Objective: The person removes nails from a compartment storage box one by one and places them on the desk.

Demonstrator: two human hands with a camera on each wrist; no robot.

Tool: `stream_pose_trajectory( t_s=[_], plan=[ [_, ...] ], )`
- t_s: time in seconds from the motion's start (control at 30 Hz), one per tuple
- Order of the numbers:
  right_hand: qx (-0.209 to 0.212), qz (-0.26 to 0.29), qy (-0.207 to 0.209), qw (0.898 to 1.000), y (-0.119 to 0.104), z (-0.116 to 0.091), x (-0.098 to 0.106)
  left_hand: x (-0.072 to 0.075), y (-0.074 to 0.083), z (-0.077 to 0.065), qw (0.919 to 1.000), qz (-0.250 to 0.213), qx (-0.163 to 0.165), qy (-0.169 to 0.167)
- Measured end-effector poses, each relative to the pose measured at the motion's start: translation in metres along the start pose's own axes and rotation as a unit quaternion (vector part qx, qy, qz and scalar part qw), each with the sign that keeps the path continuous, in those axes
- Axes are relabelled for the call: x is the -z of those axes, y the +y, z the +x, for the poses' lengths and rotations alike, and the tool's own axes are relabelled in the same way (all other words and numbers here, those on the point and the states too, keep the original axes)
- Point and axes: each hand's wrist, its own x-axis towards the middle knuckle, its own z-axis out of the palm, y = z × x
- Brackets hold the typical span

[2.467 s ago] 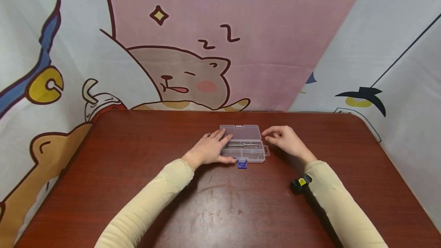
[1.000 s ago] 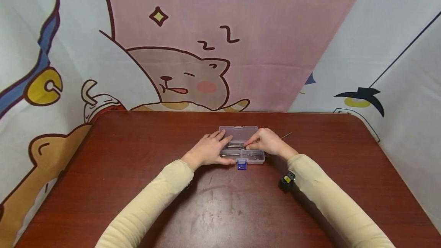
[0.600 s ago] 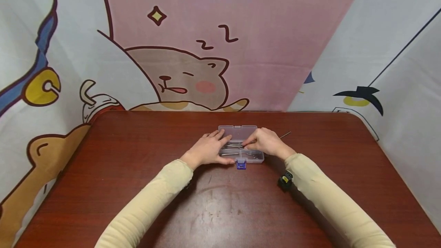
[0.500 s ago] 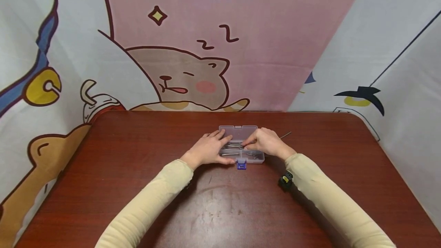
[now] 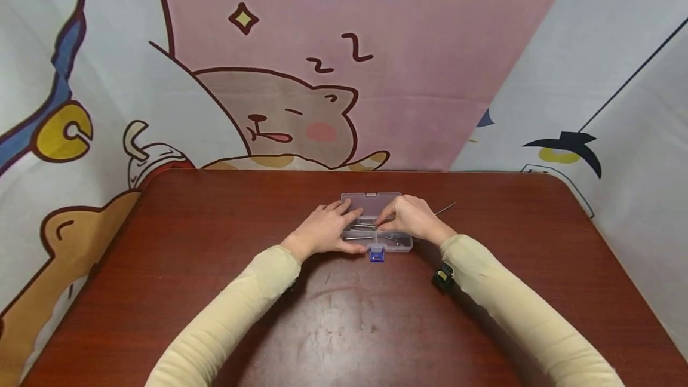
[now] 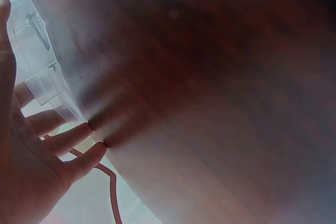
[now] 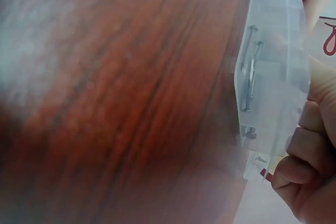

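A clear plastic compartment box (image 5: 398, 246) stands with its lid (image 5: 371, 203) folded back and its blue latch (image 5: 377, 255) hanging toward the front. My left hand (image 5: 322, 232) rests flat on its left end, fingers spread over lid and rim, thumb along the front corner. Thumb and index finger of my right hand (image 5: 416, 220) pinch the right end of a thin metal nail (image 5: 365, 227) in the back compartment; the other fingers curl in the right wrist view. Another nail (image 5: 360, 237) lies front left. Through the wall, several headed nails (image 7: 251, 85) show.
A thin metal rod (image 5: 445, 208) extends beyond my right hand, its near end hidden behind it. Around the box lies the brown wooden tabletop (image 5: 333, 315). A printed cartoon cloth (image 5: 419, 64) hangs along the table's back and sides. A small black device (image 5: 443, 278) sits at my right cuff.
From beside the box my right hand has moved left into the back compartment. The rod behind it and a nail in the front left compartment have come into view. My left hand stays put.
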Motion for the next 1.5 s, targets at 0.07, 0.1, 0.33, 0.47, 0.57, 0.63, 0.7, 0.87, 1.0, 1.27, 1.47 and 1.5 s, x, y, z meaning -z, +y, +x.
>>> stream_pose_trajectory(
  t_s=[0.07,0.1,0.33,0.47,0.57,0.63,0.7,0.87,1.0,1.27,1.47,1.5],
  plan=[
    [0.000,-0.002,0.001,1.000,-0.002,0.001,0.001,0.001,-0.001,0.000,1.0000,0.003,0.000,0.002],
    [-0.001,-0.004,0.002,1.000,-0.002,0.001,0.001,0.001,-0.001,0.000,1.0000,0.004,0.001,0.002],
    [-0.026,-0.009,-0.015,0.999,-0.006,0.005,0.004,0.003,-0.002,0.000,1.0000,0.005,-0.001,0.006],
    [-0.009,-0.011,-0.007,1.000,-0.004,0.003,0.001,0.002,-0.003,0.000,1.0000,0.004,0.002,0.002],
    [0.007,-0.001,0.010,1.000,0.000,0.000,-0.002,0.000,-0.002,0.000,1.0000,-0.002,0.003,-0.002],
    [0.016,0.009,0.021,1.000,0.003,-0.003,-0.005,-0.001,-0.001,0.001,1.0000,-0.005,0.004,-0.005],
    [0.025,0.022,0.031,0.999,0.005,-0.006,-0.006,-0.002,0.000,0.000,1.0000,-0.004,0.005,-0.006],
    [0.041,0.055,0.045,0.997,0.009,-0.011,-0.008,-0.003,0.002,0.001,1.0000,0.003,0.000,-0.001],
    [0.040,0.087,0.050,0.994,0.011,-0.014,-0.007,-0.002,0.003,0.001,1.0000,0.007,-0.001,-0.002],
    [0.014,0.126,0.054,0.990,0.010,-0.018,-0.004,-0.001,0.004,0.000,0.9998,0.017,-0.002,0.002],
    [0.016,0.136,0.077,0.988,0.012,-0.022,-0.002,0.000,0.004,-0.001,0.9998,0.016,-0.004,0.008],
    [0.015,0.141,0.079,0.987,0.012,-0.023,-0.002,0.000,0.004,-0.002,0.9998,0.015,-0.004,0.009]
  ],
)
